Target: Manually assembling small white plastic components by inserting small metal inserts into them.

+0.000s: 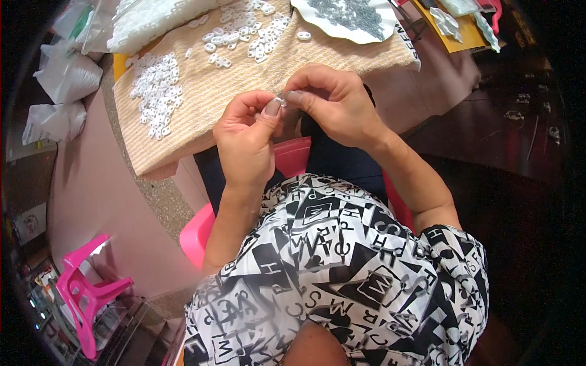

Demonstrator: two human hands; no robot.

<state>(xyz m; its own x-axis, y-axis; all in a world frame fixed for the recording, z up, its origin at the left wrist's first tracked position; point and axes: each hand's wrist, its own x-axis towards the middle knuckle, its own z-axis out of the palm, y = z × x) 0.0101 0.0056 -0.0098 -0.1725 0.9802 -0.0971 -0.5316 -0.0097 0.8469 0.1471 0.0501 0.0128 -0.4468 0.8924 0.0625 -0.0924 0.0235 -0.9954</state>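
Observation:
My left hand (244, 140) is closed in a pinch, thumb against fingertips, on a small white plastic piece (280, 101) that shows only in part. Right beside it, my right hand (339, 104) is also pinched, its fingertips meeting the piece; whatever it holds is too small to make out. Both hands are over the near edge of the cloth-covered table. Beyond them, loose white plastic pieces with holes (235, 33) are spread on the cloth, and another heap of white pieces (157, 91) lies to the left.
A white wavy-rimmed plate (383, 9) with many small grey parts stands at the far right of the striped tan cloth (213, 116). At the far left is a clear bag of white pieces (159, 24). More filled bags (67, 76) and an overturned pink stool (85, 287) are on the left.

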